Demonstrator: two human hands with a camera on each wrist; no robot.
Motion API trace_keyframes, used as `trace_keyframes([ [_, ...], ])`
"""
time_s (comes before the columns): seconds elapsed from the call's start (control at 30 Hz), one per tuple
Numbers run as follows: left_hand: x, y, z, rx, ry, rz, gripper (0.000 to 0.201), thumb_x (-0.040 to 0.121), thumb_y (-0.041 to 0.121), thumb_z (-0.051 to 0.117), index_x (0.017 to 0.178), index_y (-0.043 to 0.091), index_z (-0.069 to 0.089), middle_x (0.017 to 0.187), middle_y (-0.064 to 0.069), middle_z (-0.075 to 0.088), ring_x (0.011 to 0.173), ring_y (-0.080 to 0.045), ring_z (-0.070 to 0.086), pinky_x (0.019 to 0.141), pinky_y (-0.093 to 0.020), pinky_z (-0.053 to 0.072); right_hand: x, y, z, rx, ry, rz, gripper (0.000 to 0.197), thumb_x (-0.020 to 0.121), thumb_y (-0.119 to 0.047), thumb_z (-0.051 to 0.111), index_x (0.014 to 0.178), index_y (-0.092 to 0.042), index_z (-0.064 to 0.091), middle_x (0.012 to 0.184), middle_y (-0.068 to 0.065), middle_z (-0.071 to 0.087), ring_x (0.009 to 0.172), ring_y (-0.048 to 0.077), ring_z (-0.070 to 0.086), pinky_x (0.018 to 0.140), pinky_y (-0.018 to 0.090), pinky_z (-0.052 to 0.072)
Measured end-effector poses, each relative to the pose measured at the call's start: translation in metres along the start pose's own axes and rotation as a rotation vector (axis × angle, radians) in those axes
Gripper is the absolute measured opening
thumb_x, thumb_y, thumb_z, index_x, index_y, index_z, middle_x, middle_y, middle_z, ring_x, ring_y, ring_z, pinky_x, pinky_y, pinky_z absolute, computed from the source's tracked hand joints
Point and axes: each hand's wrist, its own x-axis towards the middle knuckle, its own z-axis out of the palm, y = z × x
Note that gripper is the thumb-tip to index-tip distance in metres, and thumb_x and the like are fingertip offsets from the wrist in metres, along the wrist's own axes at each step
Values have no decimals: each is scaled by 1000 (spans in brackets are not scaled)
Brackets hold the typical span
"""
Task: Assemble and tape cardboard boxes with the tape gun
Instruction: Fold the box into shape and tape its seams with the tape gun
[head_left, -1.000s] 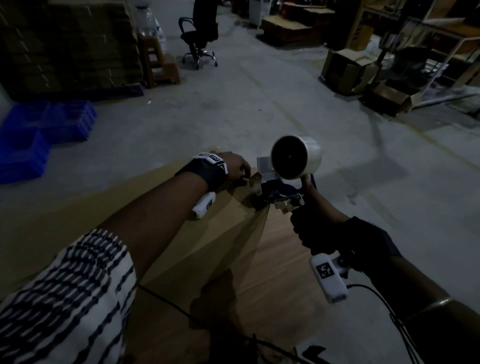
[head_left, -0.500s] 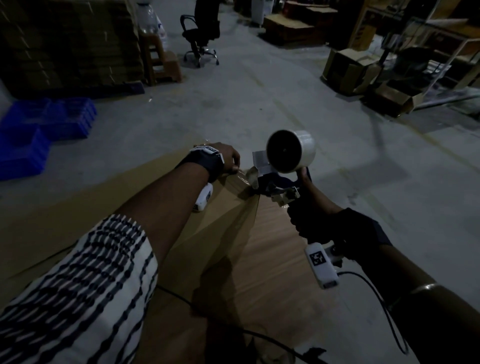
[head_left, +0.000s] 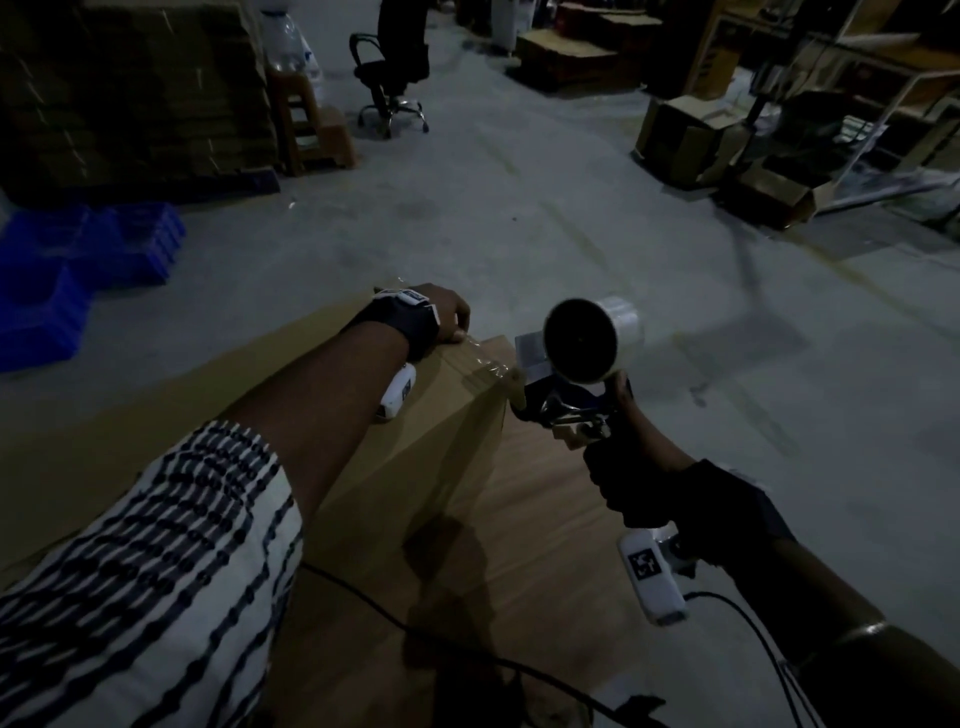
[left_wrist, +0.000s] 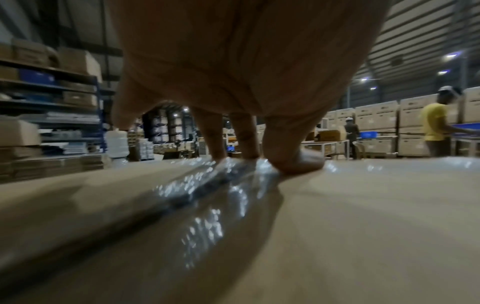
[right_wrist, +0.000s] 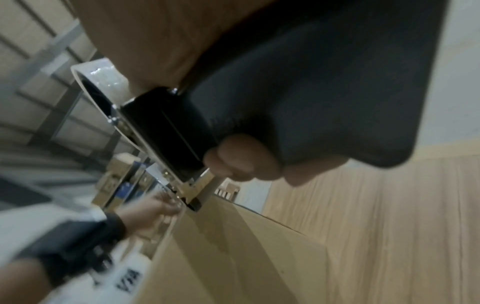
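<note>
A grey concrete floor (head_left: 571, 234) fills the upper two thirds of the head view. In the upper left of that frame stands one tall stack of flattened cartons (head_left: 135, 93), with blue plastic crates (head_left: 88, 260) at the left edge below it. One black office chair (head_left: 392, 67) sits at top centre. Two open cartons (head_left: 685, 140) lie toward the upper right.

One cardboard box (head_left: 441, 441) occupies the lower centre of the head view, resting on a wooden surface (head_left: 545, 545) that shows to its right. A strip of clear tape (left_wrist: 207, 205) runs along the box's top seam, glinting through the middle of the left wrist view.

One tape gun (head_left: 566, 384) sits right of centre in the head view, its nose touching the box's far top corner. A single roll of clear tape (head_left: 592, 340) is mounted on top of it.

The right hand (head_left: 628, 478), wearing a dark wrap, is clenched round the tape gun's handle. The left hand (head_left: 441, 314) lies on the far end of the box top, left of the tape gun. In the left wrist view three fingertips (left_wrist: 293, 162) press down on the tape, without pinching it.

Two people stand far off at the right edge of the left wrist view; one wears a yellow shirt (left_wrist: 432, 123).
</note>
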Motion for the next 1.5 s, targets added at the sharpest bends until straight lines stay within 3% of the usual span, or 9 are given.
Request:
trace_keyframes([
  [0.2,-5,13,-1,-41,-10,105,28,91,30,63,119,30,65,135,3,56,119,-24,54,97,-35,39,9,1,8,-57,5,-45,82,71,-98,26,47,-20,31,46,-2,21,34,12,13,38,19,14],
  [0.27,-5,22,2,-80,-24,140,28,90,27,62,118,32,65,134,1,58,117,-24,54,93,-33,41,13,0,7,-41,10,-55,81,74,-96,25,48,-20,31,46,-2,21,34,11,12,37,17,15],
  [0.37,-5,32,5,-68,-56,140,30,93,27,59,122,24,66,124,-2,65,108,-25,58,80,-28,40,21,-3,10,-35,-8,-34,81,62,-100,32,57,-20,22,48,-1,20,36,12,11,41,20,10],
  [0.5,-3,27,4,-48,-32,110,28,94,28,61,120,20,67,121,-5,67,105,-27,61,83,-32,46,31,-10,18,19,-35,-32,85,52,-99,42,74,-23,11,46,-2,19,35,11,12,43,21,8],
  [0.57,-2,24,4,-41,-31,94,27,93,30,62,118,20,69,118,-5,68,103,-28,63,86,-35,50,34,-11,21,27,-35,-52,85,48,-99,45,69,-23,13,46,-2,21,36,11,13,42,20,10],
  [0.67,-3,25,4,-15,-26,100,26,91,29,63,115,22,69,115,-3,69,100,-27,63,78,-32,48,39,-8,20,18,-22,-79,82,49,-101,43,59,-22,22,47,-3,22,40,11,10,46,23,8],
  [0.77,-2,25,3,-4,-28,125,21,91,29,63,111,25,70,114,-1,69,101,-25,62,76,-26,41,38,-2,12,24,-9,-83,83,56,-104,35,55,-22,24,48,-3,20,47,13,6,49,27,6],
  [0.93,0,27,4,-1,-29,129,19,92,29,64,109,23,70,115,-2,68,103,-24,61,75,-27,39,34,15,-2,61,-18,-96,83,70,-99,27,46,-20,34,46,-3,21,39,13,10,42,21,12],
  [1.5,-3,48,1,122,-103,103,23,95,26,59,115,20,67,121,-5,65,109,-27,59,82,-27,41,20,35,-11,29,-5,-164,86,57,-106,33,49,-20,35,50,-2,22,42,14,11,43,24,15],
])
